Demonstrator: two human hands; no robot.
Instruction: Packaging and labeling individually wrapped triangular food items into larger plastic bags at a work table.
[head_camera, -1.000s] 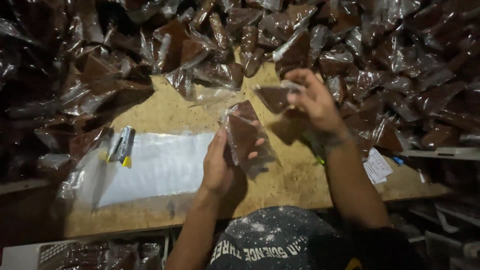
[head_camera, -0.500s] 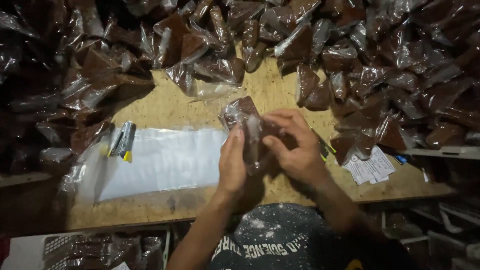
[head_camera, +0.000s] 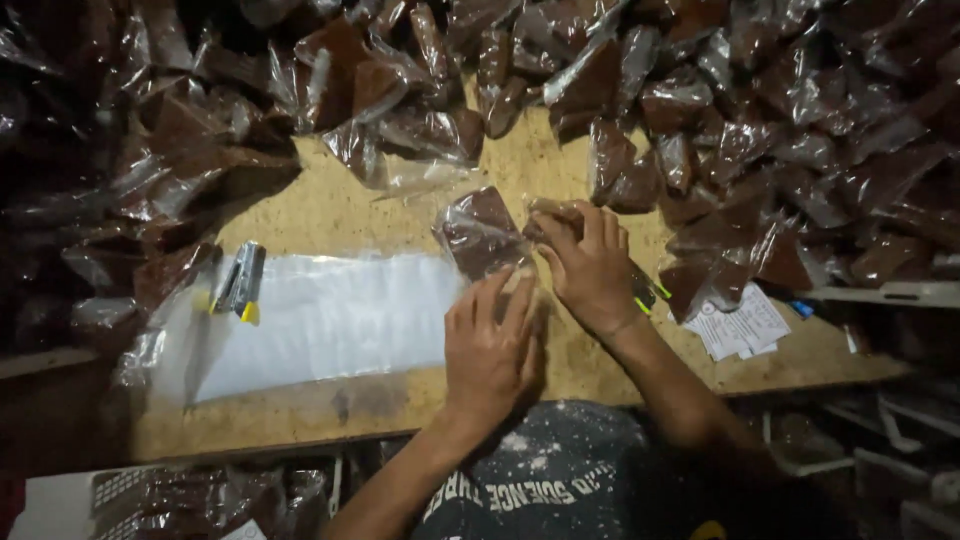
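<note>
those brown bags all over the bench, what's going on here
A person at a wooden bench is handling one clear bag of brown stuff. The left hand lies flat on its lower end and the right hand grips the bag's right side. A heap of like bags rings the bench on the far side and both flanks. A stack of flat empty bags lies to the left with a small stapler-like tool on it; paper slips sit at the right.
</note>
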